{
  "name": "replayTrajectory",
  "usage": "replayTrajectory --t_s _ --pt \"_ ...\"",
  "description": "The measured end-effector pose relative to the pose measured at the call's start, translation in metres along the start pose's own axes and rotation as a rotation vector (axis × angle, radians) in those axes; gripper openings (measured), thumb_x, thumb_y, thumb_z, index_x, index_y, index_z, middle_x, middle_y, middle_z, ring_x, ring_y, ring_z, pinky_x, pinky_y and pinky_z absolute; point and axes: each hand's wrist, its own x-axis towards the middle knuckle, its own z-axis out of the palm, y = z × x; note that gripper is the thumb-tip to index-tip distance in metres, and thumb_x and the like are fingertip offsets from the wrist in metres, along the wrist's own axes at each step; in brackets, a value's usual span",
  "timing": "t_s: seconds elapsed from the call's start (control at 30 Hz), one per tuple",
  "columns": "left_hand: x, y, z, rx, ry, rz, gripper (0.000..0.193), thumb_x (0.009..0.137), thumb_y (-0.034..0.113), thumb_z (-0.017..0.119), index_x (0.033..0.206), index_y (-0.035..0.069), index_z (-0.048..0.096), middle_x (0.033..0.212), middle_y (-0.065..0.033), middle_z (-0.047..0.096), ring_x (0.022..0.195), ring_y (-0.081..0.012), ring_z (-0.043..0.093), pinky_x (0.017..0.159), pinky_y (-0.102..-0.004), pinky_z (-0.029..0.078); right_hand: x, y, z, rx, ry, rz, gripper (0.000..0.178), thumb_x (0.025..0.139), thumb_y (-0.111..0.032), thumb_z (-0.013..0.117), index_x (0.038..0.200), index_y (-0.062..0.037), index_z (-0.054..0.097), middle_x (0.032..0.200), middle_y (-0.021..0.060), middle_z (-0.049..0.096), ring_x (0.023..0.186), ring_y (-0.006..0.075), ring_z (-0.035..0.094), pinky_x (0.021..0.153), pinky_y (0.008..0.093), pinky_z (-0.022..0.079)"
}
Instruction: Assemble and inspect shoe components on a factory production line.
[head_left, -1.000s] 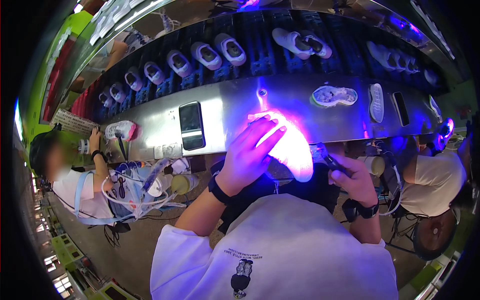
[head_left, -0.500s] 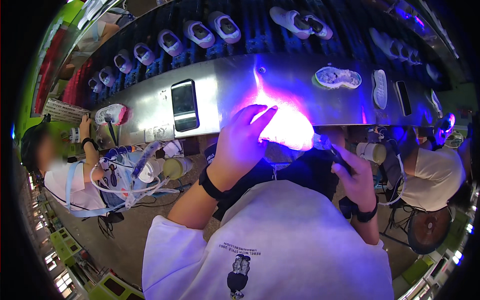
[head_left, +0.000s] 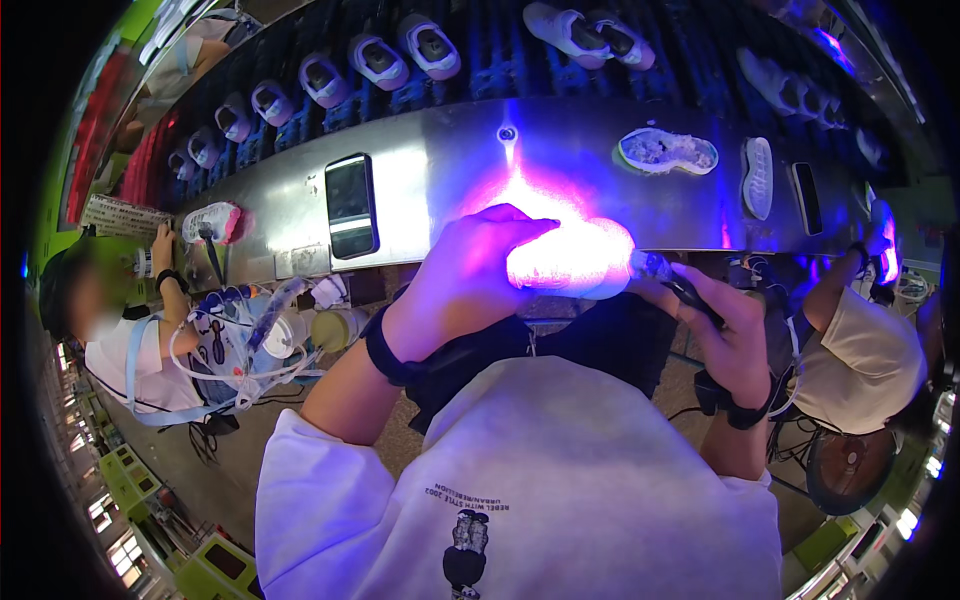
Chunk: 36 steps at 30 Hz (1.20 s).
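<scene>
Two hands are at work over a glowing white shoe (head_left: 570, 258), which is held up in front of the steel tabletop (head_left: 440, 180), at chest height and clear of the surface. The left hand (head_left: 465, 280) wraps the shoe from its left end, fingers (head_left: 520, 228) closed over the top and gripping it. The right hand (head_left: 725, 325) has its fingers closed around a dark pen-shaped lamp (head_left: 665, 275), whose tip sits just beside, perhaps touching, the shoe's right end. Violet light floods the shoe and spills up the steel behind it. Both wrists carry black bands.

On the tabletop lie a dark phone-like screen (head_left: 352, 205) to the left, a pale shoe sole (head_left: 667, 151) to the upper right and a second narrow sole (head_left: 757, 177) beside it. Behind the steel runs a dark conveyor (head_left: 480, 70) bearing a row of white shoes (head_left: 430, 45).

At far left a seated person (head_left: 110, 340) holds another shoe (head_left: 212, 222) at the tabletop edge. At far right a second person (head_left: 850, 350) in a white shirt bends over their own station, hands not clearly visible.
</scene>
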Motion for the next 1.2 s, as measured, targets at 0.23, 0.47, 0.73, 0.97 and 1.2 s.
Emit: replayTrajectory --t_s 0.23,0.47,0.73,0.97,1.2 --pt "-0.007 -0.002 0.023 -0.255 -0.035 -0.182 0.071 0.062 0.019 0.09 0.127 0.002 0.067 0.111 -0.016 0.072 0.102 -0.0298 0.07 0.091 -0.0396 0.055 0.005 0.018 0.009 0.298 -0.016 0.187 0.044 0.094 0.002 0.064 0.137 -0.0004 0.06 0.092 0.0014 0.066 0.08 0.0078 0.059 0.074 0.0234 0.048" --pt "-0.02 0.005 0.021 -0.415 -0.091 -0.282 0.079 0.062 0.019 0.092 0.133 0.0 0.062 0.121 -0.0144 0.07 0.112 -0.0251 0.067 0.1 -0.038 0.051 0.025 -0.007 0.002 0.378 -0.02 0.129 0.047 0.093 0.001 0.064 0.139 -0.0035 0.06 0.1 0.0064 0.073 0.078 0.0109 0.062 0.075 0.0266 0.053" --pt "-0.032 0.0 0.004 -0.734 -0.137 -0.378 0.068 0.069 0.021 0.093 0.126 -0.005 0.065 0.113 -0.0092 0.073 0.101 -0.0144 0.068 0.096 -0.0314 0.053 0.032 -0.023 0.003 0.468 -0.152 0.22 0.049 0.092 0.001 0.064 0.14 -0.0055 0.06 0.095 0.004 0.068 0.073 0.0096 0.056 0.071 0.0261 0.051" --pt "-0.039 0.007 -0.001 -0.902 -0.184 -0.433 0.045 0.079 0.015 0.086 0.118 -0.002 0.068 0.105 -0.0031 0.072 0.101 -0.0113 0.065 0.091 -0.0297 0.051 0.038 -0.027 0.021 0.388 -0.103 0.097 0.046 0.092 0.002 0.062 0.138 -0.0026 0.06 0.101 0.0074 0.075 0.083 0.0117 0.065 0.079 0.0267 0.052" --pt "-0.031 0.036 -0.004 -0.918 0.001 -0.775 0.056 0.086 0.026 0.082 0.123 -0.011 0.062 0.103 -0.0088 0.07 0.1 -0.0137 0.066 0.091 -0.0287 0.052 -0.001 -0.017 0.029 0.271 -0.142 0.23 0.046 0.088 -0.003 0.071 0.134 -0.0087 0.065 0.108 0.0111 0.073 0.101 0.022 0.068 0.093 0.0348 0.051"
